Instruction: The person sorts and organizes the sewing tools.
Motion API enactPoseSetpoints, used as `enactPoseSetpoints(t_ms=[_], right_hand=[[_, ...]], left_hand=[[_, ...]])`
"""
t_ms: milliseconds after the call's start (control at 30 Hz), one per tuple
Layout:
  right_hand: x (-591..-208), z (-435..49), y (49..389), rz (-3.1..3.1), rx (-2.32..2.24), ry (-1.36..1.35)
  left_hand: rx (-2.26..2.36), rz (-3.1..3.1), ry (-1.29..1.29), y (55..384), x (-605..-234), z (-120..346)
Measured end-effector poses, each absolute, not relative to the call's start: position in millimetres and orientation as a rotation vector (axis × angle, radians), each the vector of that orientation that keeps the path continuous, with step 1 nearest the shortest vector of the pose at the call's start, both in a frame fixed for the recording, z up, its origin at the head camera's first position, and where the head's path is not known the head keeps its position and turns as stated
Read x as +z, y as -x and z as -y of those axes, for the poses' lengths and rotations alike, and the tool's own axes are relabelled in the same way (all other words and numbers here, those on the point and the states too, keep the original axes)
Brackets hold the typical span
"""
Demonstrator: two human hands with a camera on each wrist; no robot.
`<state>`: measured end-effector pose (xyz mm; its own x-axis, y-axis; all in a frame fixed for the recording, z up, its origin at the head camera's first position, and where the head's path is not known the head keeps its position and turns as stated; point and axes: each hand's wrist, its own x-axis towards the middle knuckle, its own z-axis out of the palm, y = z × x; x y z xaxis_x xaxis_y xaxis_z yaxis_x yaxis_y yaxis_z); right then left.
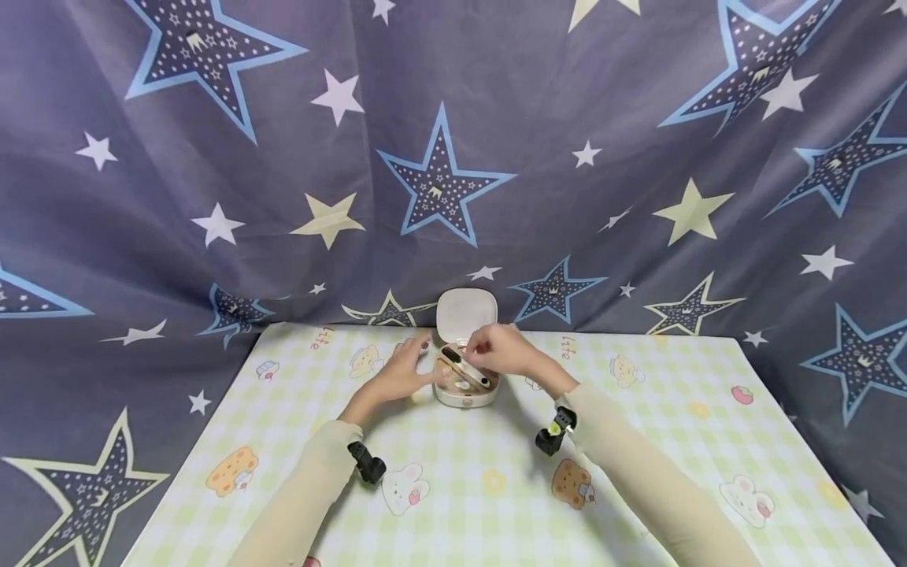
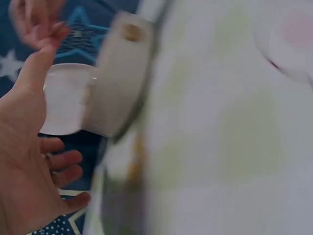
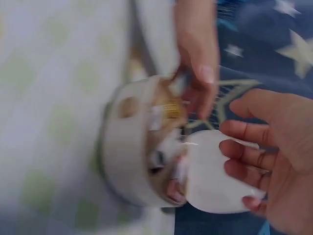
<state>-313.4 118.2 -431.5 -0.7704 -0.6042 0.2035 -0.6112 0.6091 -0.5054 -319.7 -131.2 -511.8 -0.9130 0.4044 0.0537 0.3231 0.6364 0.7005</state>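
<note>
A small white case (image 1: 466,400) with rounded corners stands at the back of the table, its white lid (image 1: 467,312) raised. Inside, tan dividers separate several small items, among them a long white item with dark parts (image 1: 473,373) and a yellow piece (image 3: 171,109). My left hand (image 1: 398,372) is at the case's left side, thumb toward its front and fingers spread; whether it touches the case is unclear. Over the right part of the case hovers my right hand (image 1: 505,350). Its fingers (image 3: 249,149) are loosely bent in the right wrist view, with nothing visible between them.
A pale green checked cloth (image 1: 489,520) with cartoon animals covers the table. Behind and beside it hangs a dark blue curtain (image 1: 538,189) printed with stars. Each wrist carries a black strapped camera. Both wrist views are blurred.
</note>
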Motion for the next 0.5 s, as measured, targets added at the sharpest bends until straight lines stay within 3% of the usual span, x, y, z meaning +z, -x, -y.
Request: enactPoseSetpoints(t_ms=[67,300,500], right_hand=[[-428,-129,317,2.809,1.217,-0.902],[-416,-156,342,2.757,2.074,0.1],[-416,-168,358,2.658,2.43,0.379]], left_hand=[[1.368,-2.575,-0.472,322,-505,134],[1.795,-1.986,-0.04,339,-469,141],[1.929,-1.664,0.078,352,-449,143]])
